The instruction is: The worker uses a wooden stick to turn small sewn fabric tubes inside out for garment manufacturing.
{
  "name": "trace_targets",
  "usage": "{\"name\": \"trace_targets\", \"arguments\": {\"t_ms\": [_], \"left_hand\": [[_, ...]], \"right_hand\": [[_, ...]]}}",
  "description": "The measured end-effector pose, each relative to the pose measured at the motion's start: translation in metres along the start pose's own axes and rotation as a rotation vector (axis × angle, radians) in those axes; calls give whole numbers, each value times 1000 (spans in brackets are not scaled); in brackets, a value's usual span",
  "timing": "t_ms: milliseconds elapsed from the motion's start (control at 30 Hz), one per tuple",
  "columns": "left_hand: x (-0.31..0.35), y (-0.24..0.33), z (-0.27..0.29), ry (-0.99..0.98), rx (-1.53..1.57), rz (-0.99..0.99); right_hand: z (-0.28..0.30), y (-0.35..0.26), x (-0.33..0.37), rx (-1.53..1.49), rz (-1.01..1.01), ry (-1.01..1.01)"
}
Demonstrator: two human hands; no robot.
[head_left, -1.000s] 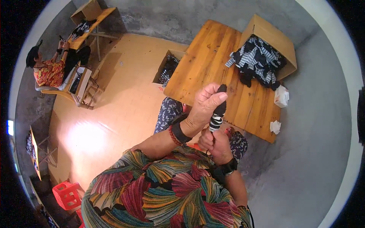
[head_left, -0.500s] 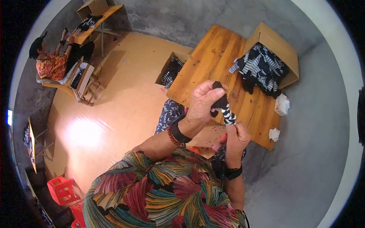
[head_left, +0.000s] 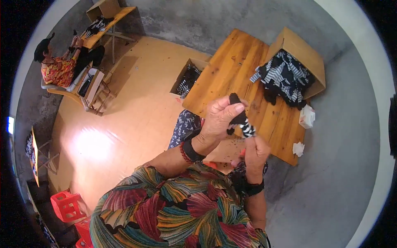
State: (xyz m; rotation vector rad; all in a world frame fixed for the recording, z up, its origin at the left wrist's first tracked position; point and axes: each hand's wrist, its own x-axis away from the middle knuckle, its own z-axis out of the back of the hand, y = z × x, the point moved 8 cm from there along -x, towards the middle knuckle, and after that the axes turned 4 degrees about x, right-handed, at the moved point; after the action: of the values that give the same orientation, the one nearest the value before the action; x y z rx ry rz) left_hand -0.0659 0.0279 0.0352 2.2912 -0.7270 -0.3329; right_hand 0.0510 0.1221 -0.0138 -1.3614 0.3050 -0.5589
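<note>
My left hand (head_left: pixel 221 115) is closed with thumb and fingers around the black part of a small knitted piece (head_left: pixel 238 118). A stubby black bit hangs out below that thumb. The other end of the piece is banded black and white. My right hand (head_left: pixel 256 151) pinches the tip of this striped end from below, with its fingertips partly hidden. I hold the piece up in front of me, above the near edge of the wooden table (head_left: pixel 225 68). Whether it is a glove or a sock I cannot tell.
A tipped cardboard box (head_left: pixel 308 58) spills striped and black knitwear (head_left: pixel 287 76) onto the table. Near it lie a white packet (head_left: pixel 307 116) and crumpled tissue (head_left: pixel 298 149). Another box (head_left: pixel 184 78) stands left of the table. A co-worker (head_left: pixel 58 68) sits far left; red stools (head_left: pixel 68 206) stand lower left.
Both hands keep their hold on the knitted piece. Its striped end looks shorter and more bunched, and my right hand has shifted slightly.
</note>
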Motion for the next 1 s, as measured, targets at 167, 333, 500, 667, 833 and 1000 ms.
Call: {"name": "trace_targets", "arguments": {"t_ms": [167, 333, 500, 667, 833, 1000], "left_hand": [[-3, -12, -3, 68, 85, -9], [3, -1, -16, -149, -97, 34], [-2, 3, -5, -101, -112, 57], [-6, 14, -8, -77, -116, 24], [-8, -2, -14, -142, -87, 75], [-4, -11, -19, -179, -75, 42]], "right_hand": [[12, -33, 4, 320, 295, 200], [-56, -7, 31, -750, -419, -485], [-33, 2, 20, -428, -361, -295], [12, 9, 9, 78, 77, 31], [22, -20, 13, 299, 256, 218], [-9, 16, 17, -212, -300, -68]]}}
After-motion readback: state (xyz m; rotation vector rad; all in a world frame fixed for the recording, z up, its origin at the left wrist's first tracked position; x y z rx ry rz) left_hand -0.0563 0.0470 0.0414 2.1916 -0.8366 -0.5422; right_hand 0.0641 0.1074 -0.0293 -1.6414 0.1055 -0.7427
